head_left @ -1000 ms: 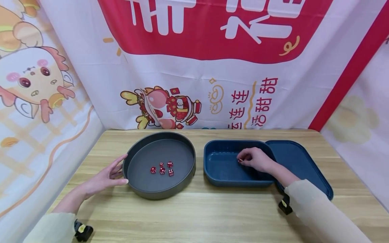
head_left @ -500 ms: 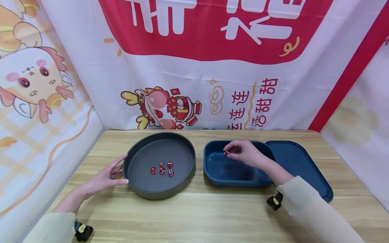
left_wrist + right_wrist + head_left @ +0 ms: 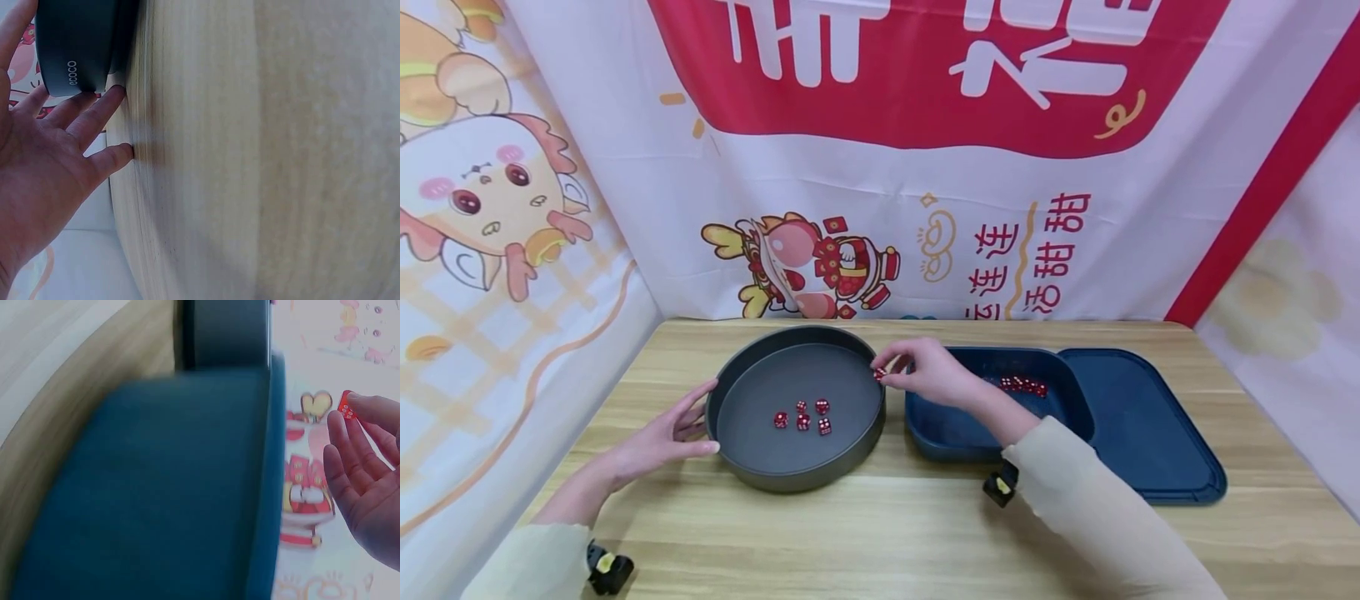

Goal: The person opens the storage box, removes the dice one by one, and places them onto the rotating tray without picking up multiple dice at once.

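Dice (image 3: 802, 422) lie in the pan (image 3: 797, 481), more dice (image 3: 1022, 385) in the box (image 3: 951, 429); your right hand (image 3: 928, 372) pinches one die (image 3: 879, 374), apparently above the pan's rim; your left hand (image 3: 653, 446), fingers spread, touches its wall.

Table (image 3: 880, 537) was light wood, streaky grain running left to right, far edge straight, near edge outside the head view. Directly on it, toward the far half: on the left, a round dark grey pan (image 3: 808, 477), upright, "ecoco" printed on its side wall per left wrist view. Middle: dark blue box (image 3: 955, 452), rounded corners, open side up, narrow strip of wood between it and the pan. Right: blue lid (image 3: 1150, 425), flat; couldn't tell if its left edge ran under the box.
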`<state>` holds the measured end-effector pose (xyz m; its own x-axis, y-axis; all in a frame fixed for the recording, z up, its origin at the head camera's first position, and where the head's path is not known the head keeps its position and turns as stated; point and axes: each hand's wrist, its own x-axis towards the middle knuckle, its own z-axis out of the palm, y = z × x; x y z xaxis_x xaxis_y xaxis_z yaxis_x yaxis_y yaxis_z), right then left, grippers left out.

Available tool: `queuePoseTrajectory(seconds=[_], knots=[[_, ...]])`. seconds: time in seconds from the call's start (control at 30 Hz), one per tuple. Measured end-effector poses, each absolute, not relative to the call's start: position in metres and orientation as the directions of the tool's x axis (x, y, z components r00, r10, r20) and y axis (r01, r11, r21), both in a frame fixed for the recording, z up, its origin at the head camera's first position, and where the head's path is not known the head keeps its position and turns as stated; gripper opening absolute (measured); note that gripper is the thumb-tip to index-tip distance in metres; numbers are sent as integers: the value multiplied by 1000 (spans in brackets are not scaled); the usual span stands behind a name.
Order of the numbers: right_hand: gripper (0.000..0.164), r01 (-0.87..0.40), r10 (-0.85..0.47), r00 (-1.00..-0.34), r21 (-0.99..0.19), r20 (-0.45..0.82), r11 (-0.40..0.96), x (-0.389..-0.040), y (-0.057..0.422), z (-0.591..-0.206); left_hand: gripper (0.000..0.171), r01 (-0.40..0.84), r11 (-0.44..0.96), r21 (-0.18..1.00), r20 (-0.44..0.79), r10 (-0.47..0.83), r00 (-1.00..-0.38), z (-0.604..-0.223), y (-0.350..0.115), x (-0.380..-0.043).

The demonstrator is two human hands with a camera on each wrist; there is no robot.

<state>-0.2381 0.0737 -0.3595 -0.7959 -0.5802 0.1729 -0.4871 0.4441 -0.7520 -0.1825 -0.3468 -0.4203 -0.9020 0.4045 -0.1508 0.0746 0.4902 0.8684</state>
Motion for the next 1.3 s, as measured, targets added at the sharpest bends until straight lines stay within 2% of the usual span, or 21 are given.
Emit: queuePoseTrajectory(seconds=[0.27,0.6,0.93,1.13,1.3], knots=[[20,-458,-588,-803,-732,98,504,-232,21,-360,95,76,491,868,-150,405,-902,-420,-347,-182],[19,-441,-611,-791,-727,39,526,-229,-30,-389,94,83,502,861,-147,402,-904,-418,-347,-183],[11,-543,-673,-736,-650,65,531,-229,-51,-410,93,80,503,861,-153,406,-901,-416,-344,-186],[12,-548,-695,-719,-643,36,534,-228,-56,-411,94,69,504,861,-161,399,-903,-417,-345,-186],[14,-522,-683,-730,-672,35,524,-227,-55,-412,94,68,497,865,-160,402,-902,-420,-347,-184]])
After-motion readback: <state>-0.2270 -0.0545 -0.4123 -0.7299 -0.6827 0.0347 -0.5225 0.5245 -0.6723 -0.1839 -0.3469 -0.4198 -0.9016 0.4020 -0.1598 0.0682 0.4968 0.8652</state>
